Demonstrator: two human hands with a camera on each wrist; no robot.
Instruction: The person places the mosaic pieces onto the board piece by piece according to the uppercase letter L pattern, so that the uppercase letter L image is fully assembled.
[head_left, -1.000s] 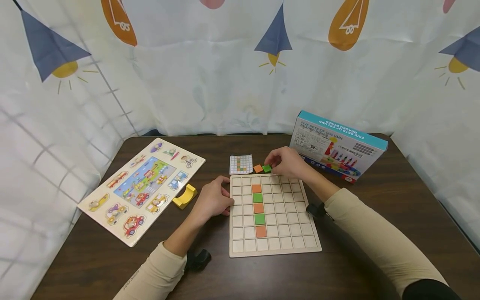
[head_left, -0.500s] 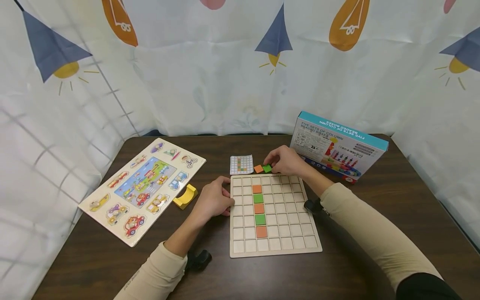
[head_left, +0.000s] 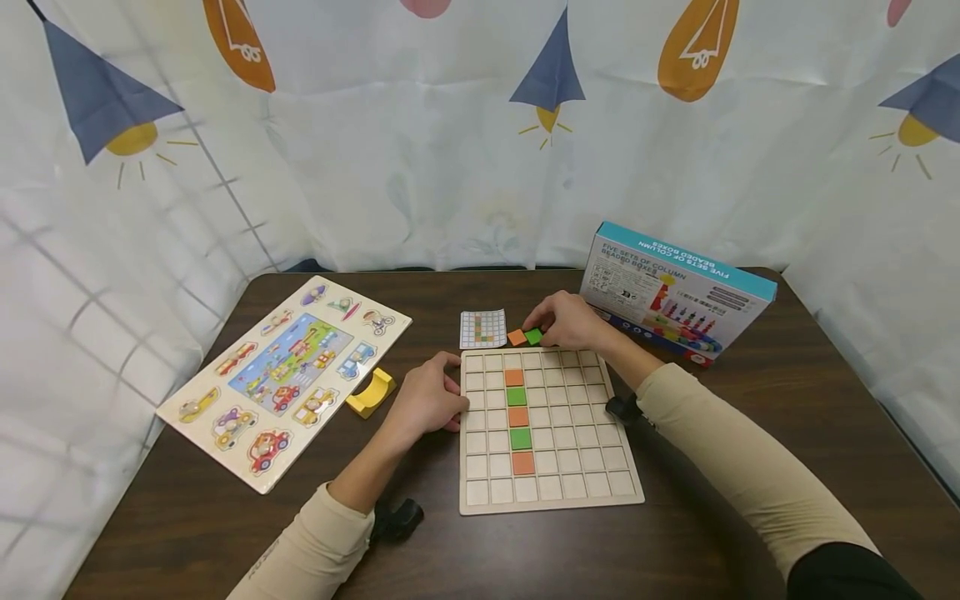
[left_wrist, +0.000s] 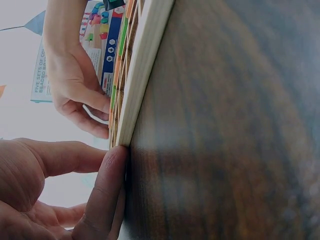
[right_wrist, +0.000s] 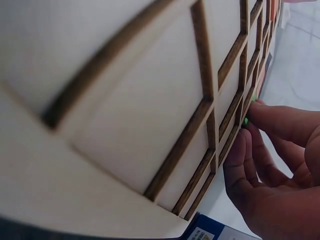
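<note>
A wooden grid board (head_left: 566, 417) lies on the table, with a column of orange and green square tiles (head_left: 518, 417) in it. My left hand (head_left: 429, 398) touches the board's left edge; in the left wrist view a fingertip (left_wrist: 116, 157) rests at its corner. Beyond the far edge, my right hand (head_left: 572, 323) pinches a green tile (head_left: 533, 337), mostly hidden by the fingers in the right wrist view. An orange tile (head_left: 517, 337) lies just left of it. Beside that is a small printed pattern card (head_left: 482, 329) showing a coloured grid.
At the left a vehicle picture puzzle board (head_left: 285, 383) lies angled over the table (head_left: 420, 550), with a yellow curved block (head_left: 371, 393) by its right edge. A toy box (head_left: 675, 292) stands at the back right, close to the right wrist.
My right hand and forearm have shifted slightly left, with the fingers staying at the green tile. The left hand and the board look the same.
</note>
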